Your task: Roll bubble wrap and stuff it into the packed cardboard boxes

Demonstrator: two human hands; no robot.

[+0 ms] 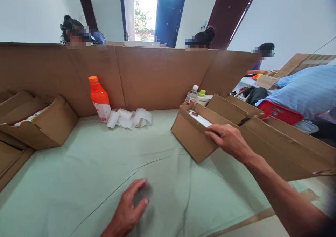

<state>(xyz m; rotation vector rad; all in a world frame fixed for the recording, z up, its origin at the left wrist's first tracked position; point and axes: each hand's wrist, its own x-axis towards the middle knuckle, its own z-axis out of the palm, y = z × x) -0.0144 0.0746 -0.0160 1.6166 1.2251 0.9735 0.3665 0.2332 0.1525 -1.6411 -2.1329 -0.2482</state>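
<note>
My right hand [228,139] is at the near rim of an open cardboard box [195,139], with the thumb and fingers closed over its edge. Inside that box a white item [201,118] shows beside the fingertips; its kind is unclear. My left hand [128,209] hovers over the pale green table cover [105,174], fingers curved and apart, with nothing in it. Behind the box stand a clear bottle with a white cap [191,95] and a white bottle with a green cap [202,97].
An orange bottle [99,100] and crumpled bubble wrap [130,118] lie along the cardboard partition [162,77]. Open cardboard boxes [52,125] line the left; another long box [278,149] is at the right. A red basket [280,111] and several people are beyond.
</note>
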